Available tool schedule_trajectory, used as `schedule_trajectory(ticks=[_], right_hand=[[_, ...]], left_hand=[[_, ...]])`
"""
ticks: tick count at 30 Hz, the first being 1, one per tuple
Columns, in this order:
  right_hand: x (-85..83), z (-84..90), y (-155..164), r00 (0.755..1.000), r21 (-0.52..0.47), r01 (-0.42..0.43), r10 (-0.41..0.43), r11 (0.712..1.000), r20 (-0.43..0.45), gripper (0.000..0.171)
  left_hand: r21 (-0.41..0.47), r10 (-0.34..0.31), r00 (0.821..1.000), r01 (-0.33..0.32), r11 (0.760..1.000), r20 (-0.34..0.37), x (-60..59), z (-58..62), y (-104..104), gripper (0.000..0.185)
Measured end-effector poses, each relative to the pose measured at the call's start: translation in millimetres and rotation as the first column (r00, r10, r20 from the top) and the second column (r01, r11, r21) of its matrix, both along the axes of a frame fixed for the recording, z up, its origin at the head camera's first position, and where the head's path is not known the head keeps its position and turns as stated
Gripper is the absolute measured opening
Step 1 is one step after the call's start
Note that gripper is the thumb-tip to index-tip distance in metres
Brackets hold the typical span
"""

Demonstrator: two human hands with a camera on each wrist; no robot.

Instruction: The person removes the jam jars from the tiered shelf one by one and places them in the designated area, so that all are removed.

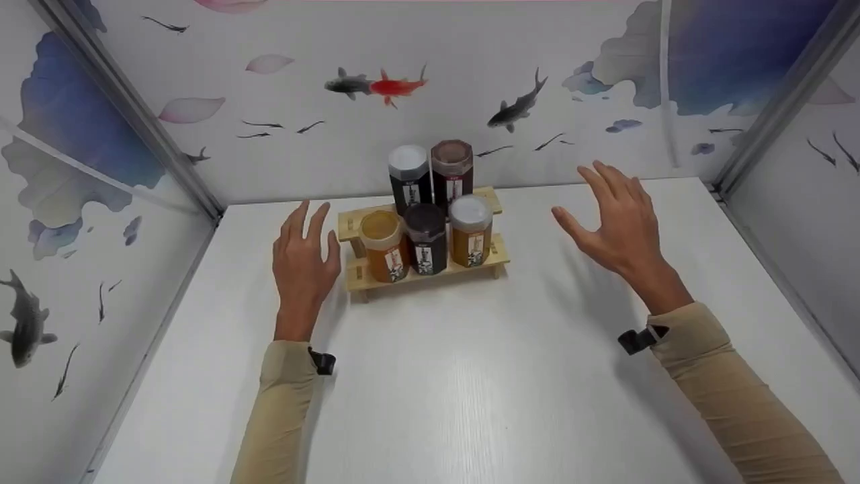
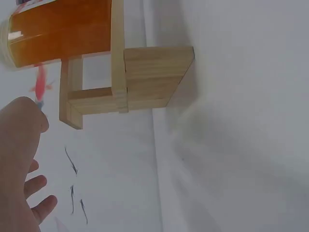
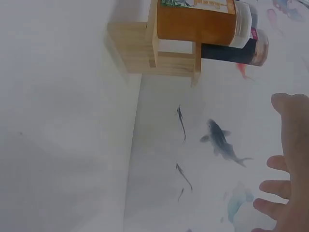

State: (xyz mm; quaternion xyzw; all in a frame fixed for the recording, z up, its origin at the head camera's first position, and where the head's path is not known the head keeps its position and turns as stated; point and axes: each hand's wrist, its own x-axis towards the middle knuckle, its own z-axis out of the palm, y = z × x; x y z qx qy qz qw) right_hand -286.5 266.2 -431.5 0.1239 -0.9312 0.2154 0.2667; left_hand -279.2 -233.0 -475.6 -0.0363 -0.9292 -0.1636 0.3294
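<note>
A two-step wooden rack [image 1: 430, 274] stands toward the back of the table, holding several lidded jars. On its lower step are an amber jar with a yellow lid [image 1: 384, 245], a dark jar [image 1: 426, 238] and an amber jar with a whitish lid [image 1: 471, 232]. Behind them stand a dark jar with a white lid [image 1: 409, 176] and one with a brownish lid [image 1: 453, 171]. Just left of the rack, apart from it, is my left hand [image 1: 304, 259], fingers spread and holding nothing. My right hand [image 1: 621, 225] hovers farther off to the right, fingers extended and nothing in it.
The white table [image 1: 430, 390] meets a back wall [image 1: 269, 154] painted with fish and petals. Side panels close it in on the left and right, with metal posts [image 1: 134, 107] at the corners. A small black wrist camera [image 1: 635, 341] sits at each sleeve cuff.
</note>
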Motion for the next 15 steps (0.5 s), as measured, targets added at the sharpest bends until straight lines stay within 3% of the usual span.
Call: schedule_trajectory(ticks=[3, 7, 15], right_hand=[[2.3, -5.9, -9.5, 0.999, -0.041, -0.030, 0.029, 0.999, -0.038, 0.071], [6.0, -14.7, -24.9, 0.996, -0.079, -0.072, 0.068, 0.994, -0.055, 0.065], [15.4, -24.9, -61.4, 0.984, -0.194, -0.150, 0.165, 0.969, 0.063, 0.060]], left_hand=[[0.121, -0.033, 0.999, 0.034, 0.992, -0.011, 0.7, -10.2, 5.7, 0.041], [0.297, -0.066, 0.998, 0.061, 0.953, 0.008, 1.9, -24.1, 13.0, 0.037], [0.493, -0.110, 0.991, 0.056, 0.869, 0.082, 0.9, -42.7, 25.9, 0.043]])
